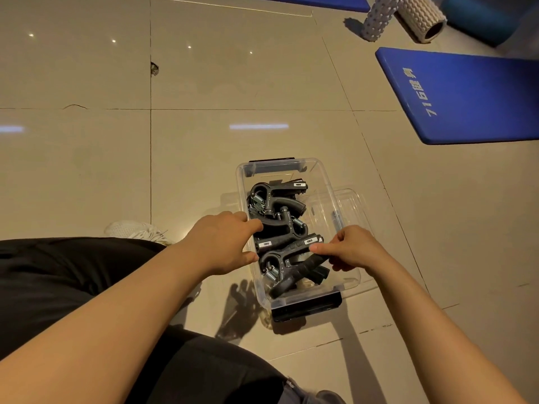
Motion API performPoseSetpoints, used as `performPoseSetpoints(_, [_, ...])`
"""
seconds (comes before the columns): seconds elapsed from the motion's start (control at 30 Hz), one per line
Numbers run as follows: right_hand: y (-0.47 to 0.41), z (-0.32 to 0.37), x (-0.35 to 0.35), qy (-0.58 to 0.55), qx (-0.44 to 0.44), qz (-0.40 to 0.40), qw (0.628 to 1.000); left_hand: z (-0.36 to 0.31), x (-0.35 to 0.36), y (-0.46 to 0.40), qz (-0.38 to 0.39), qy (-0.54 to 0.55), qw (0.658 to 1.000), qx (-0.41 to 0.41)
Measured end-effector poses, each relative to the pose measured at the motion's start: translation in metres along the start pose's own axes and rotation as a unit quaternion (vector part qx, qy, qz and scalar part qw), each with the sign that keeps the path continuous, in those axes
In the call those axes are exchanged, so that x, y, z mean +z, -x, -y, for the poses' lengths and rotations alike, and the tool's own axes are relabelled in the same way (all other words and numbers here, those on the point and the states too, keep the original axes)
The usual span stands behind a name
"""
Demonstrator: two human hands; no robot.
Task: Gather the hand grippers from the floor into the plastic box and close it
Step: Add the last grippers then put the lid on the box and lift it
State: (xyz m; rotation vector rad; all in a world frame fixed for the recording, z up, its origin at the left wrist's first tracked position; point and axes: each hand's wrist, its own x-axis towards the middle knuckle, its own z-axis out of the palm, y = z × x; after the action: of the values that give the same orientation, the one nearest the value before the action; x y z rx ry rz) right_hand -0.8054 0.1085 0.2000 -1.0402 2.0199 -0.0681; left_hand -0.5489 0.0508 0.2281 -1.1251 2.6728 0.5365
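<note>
A clear plastic box (323, 173) with black latches stands open on the tiled floor. Several black hand grippers with steel springs lie inside it. My right hand (354, 247) pinches the handle of the nearest hand gripper (287, 265), which sits at the box's near end. My left hand (223, 242) rests on the box's left wall, fingers reaching over the rim onto a hand gripper (277, 224); whether they curl round it I cannot tell. The clear lid (350, 204) lies flat on the floor right of the box.
A blue exercise mat (466, 94) lies at the right, with two white foam rollers (408, 16) and another mat behind it. My black-clad legs and a white shoe (134, 228) are at the left.
</note>
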Motion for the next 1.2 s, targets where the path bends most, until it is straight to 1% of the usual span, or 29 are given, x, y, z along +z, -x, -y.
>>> performPoseSetpoints(0.03, [-0.007, 0.001, 0.003, 0.088, 0.01, -0.015, 0.996, 0.0, 0.0, 0.0, 0.001, -0.002, 1.0, -0.001])
performPoseSetpoints(0.1, [-0.019, 0.002, 0.011, 0.238, 0.026, -0.062, 0.969, 0.0, 0.001, 0.001, 0.005, 0.0, 1.0, -0.001])
performPoseSetpoints(0.17, [-0.027, 0.003, 0.017, 0.324, 0.016, -0.123, 0.938, 0.002, 0.004, 0.001, 0.012, 0.004, 1.0, -0.003])
performPoseSetpoints(0.2, [-0.029, 0.001, 0.021, 0.342, -0.008, -0.147, 0.928, 0.003, 0.006, 0.002, 0.018, 0.008, 1.0, -0.007])
performPoseSetpoints(0.23, [-0.033, -0.001, 0.024, 0.34, -0.047, -0.154, 0.927, 0.005, 0.008, 0.003, 0.026, 0.015, 0.999, -0.012])
performPoseSetpoints(0.27, [-0.037, -0.005, 0.028, 0.326, -0.095, -0.132, 0.931, 0.007, 0.01, 0.004, 0.035, 0.021, 0.999, -0.017])
performPoseSetpoints(0.33, [-0.044, -0.012, 0.036, 0.298, -0.178, -0.044, 0.937, 0.01, 0.014, 0.007, 0.053, 0.026, 0.998, -0.023])
performPoseSetpoints(0.37, [-0.046, -0.015, 0.041, 0.303, -0.2, -0.01, 0.932, 0.011, 0.016, 0.008, 0.062, 0.027, 0.997, -0.025])
performPoseSetpoints(0.4, [-0.048, -0.017, 0.045, 0.31, -0.214, 0.005, 0.926, 0.012, 0.017, 0.009, 0.07, 0.027, 0.997, -0.027])
performPoseSetpoints(0.5, [-0.052, -0.02, 0.049, 0.312, -0.25, -0.013, 0.916, 0.015, 0.018, 0.011, 0.077, 0.036, 0.996, -0.032])
performPoseSetpoints(0.6, [-0.053, -0.02, 0.047, 0.343, -0.269, -0.008, 0.9, 0.013, 0.016, 0.009, 0.075, 0.037, 0.996, -0.03])
performPoseSetpoints(0.7, [-0.058, -0.018, 0.051, 0.418, -0.306, -0.027, 0.855, 0.011, 0.015, 0.008, 0.074, 0.034, 0.996, -0.027])
performPoseSetpoints(0.8, [-0.064, -0.015, 0.048, 0.461, -0.336, -0.053, 0.82, 0.009, 0.014, 0.008, 0.071, 0.029, 0.997, -0.023])
performPoseSetpoints(0.87, [-0.068, -0.014, 0.042, 0.495, -0.357, -0.044, 0.791, 0.009, 0.013, 0.007, 0.073, 0.029, 0.997, -0.023])
performPoseSetpoints(0.93, [-0.068, -0.012, 0.039, 0.518, -0.367, -0.03, 0.772, 0.009, 0.012, 0.006, 0.073, 0.027, 0.997, -0.025])
performPoseSetpoints(0.97, [-0.067, -0.013, 0.039, 0.523, -0.366, -0.028, 0.769, 0.009, 0.011, 0.006, 0.072, 0.025, 0.997, -0.027])
performPoseSetpoints(1.1, [-0.062, -0.019, 0.05, 0.495, -0.343, -0.053, 0.797, 0.0, 0.009, -0.001, 0.065, 0.021, 0.997, -0.026])
performPoseSetpoints(1.2, [-0.059, -0.025, 0.056, 0.492, -0.345, -0.095, 0.793, -0.007, 0.012, -0.004, 0.066, 0.037, 0.997, -0.025])
